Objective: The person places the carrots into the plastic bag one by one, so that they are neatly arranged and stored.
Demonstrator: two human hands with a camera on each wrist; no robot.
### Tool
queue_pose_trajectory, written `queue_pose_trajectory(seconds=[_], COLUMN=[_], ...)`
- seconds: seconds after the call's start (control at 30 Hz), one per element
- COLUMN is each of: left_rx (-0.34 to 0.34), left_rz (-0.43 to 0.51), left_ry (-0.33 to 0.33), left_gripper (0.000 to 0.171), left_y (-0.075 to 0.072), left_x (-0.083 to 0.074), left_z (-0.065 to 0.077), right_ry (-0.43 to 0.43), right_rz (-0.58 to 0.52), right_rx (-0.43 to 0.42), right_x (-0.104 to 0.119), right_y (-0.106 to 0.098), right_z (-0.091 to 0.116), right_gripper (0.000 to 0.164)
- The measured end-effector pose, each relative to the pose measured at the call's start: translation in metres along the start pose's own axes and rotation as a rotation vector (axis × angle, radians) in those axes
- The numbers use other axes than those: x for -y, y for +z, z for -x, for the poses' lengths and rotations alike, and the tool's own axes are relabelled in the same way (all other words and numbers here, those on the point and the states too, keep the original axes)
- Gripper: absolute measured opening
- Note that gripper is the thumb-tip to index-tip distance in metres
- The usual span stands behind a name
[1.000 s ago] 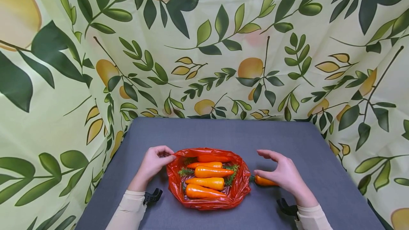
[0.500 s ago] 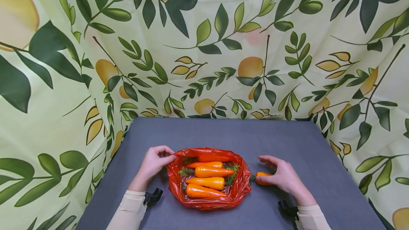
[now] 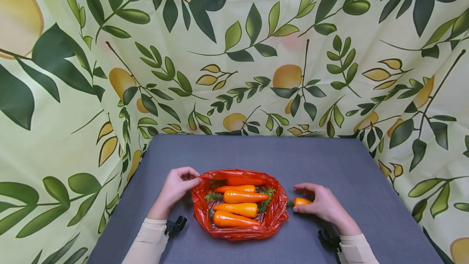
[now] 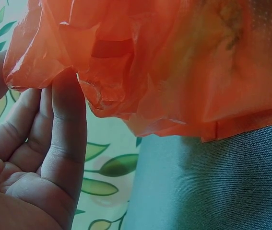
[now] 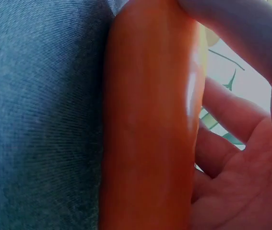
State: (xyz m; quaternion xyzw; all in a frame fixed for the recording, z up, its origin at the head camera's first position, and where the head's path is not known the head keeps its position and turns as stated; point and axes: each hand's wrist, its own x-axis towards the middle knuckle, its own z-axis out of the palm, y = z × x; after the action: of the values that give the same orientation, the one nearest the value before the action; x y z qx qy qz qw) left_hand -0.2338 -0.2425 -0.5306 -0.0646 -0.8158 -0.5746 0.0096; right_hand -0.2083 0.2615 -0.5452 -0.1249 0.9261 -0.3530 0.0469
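Observation:
A red plastic bag (image 3: pixel 275 224) stands with its mouth spread wide on the table. Several orange carrots (image 3: pixel 242 197) with green tops lie inside it, side by side. My left hand (image 3: pixel 176 188) pinches the bag's left rim between thumb and fingers; the left wrist view shows the fingertips against the crinkled plastic (image 4: pixel 169 62). Just right of the bag, one more carrot (image 3: pixel 301 201) lies on the table, its green top toward the bag. My right hand (image 3: pixel 324 205) holds this carrot, thumb on the near side and fingers on the far side. The palm hides its tip in the head view.
The grey cloth-covered table (image 3: pixel 256 154) runs back to a curtain (image 3: pixel 205 64) printed with leaves and fruit, which also encloses both sides. Black wrist mounts (image 3: pixel 176 226) sit under both forearms.
My right hand has come down from above the loose carrot, and its thumb and fingers have closed in around it. My left hand and the bag have stayed in place.

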Motion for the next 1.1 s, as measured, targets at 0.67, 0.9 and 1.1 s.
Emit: queue_pose_trajectory(seconds=[0.67, 0.9, 1.1], left_rx=[0.016, 0.005, 0.005], left_rz=[0.017, 0.008, 0.006], left_ry=[0.01, 0.001, 0.001], left_gripper=[0.014, 0.013, 0.012], left_y=[0.0, 0.001, 0.001], left_x=[0.002, 0.001, 0.001], left_z=[-0.001, -0.001, -0.002], right_ry=[0.054, 0.052, 0.054], right_rz=[-0.009, 0.003, 0.026], right_rx=[0.064, 0.031, -0.023], right_x=[0.002, 0.007, 0.013], right_y=[0.003, -0.004, -0.013], right_z=[-0.001, 0.001, 0.004], right_gripper=[0.05, 0.049, 0.05])
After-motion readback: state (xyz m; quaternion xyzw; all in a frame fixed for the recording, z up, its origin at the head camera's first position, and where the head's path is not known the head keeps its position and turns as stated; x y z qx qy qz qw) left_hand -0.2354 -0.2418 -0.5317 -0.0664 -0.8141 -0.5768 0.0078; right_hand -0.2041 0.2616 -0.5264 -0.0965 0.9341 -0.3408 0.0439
